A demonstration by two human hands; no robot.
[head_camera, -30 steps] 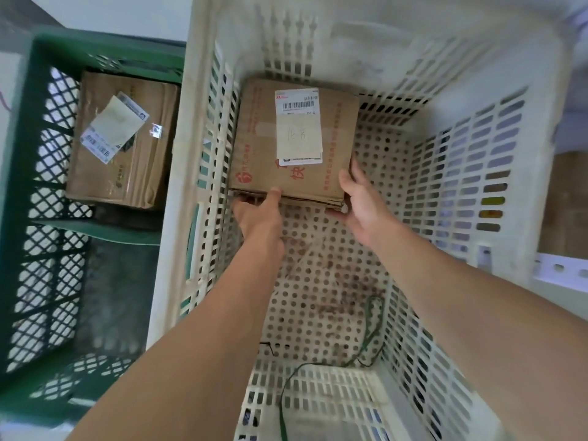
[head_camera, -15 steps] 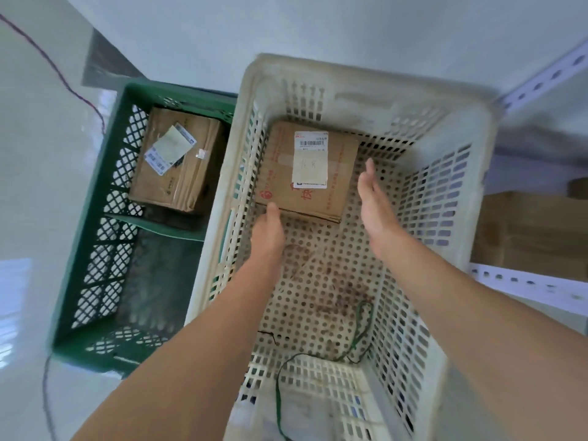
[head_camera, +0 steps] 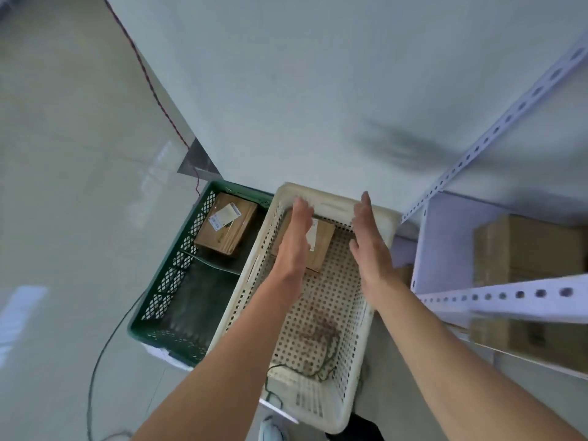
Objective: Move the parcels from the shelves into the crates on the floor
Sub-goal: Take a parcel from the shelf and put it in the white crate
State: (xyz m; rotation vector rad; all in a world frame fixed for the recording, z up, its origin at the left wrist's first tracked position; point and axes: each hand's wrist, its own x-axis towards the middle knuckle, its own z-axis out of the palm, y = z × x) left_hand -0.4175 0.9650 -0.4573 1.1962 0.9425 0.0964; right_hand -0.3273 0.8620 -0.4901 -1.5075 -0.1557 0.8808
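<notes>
Parcels are our concern in the head view: one brown parcel [head_camera: 323, 249] lies flat at the far end inside the white crate [head_camera: 337, 198], and a second parcel [head_camera: 226, 226] sits in the green crate [head_camera: 171, 275] just left of the white crate. Our left hand [head_camera: 296, 240] and right hand [head_camera: 369, 241] hang above the white crate, fingers straight and released, holding nothing. Right of the white crate, cardboard boxes [head_camera: 528, 246] stand on the shelf [head_camera: 509, 296]. We judge them stiff, rather light, with smooth faces; we would press both palms on opposite sides, fingers under the bottom edge.
</notes>
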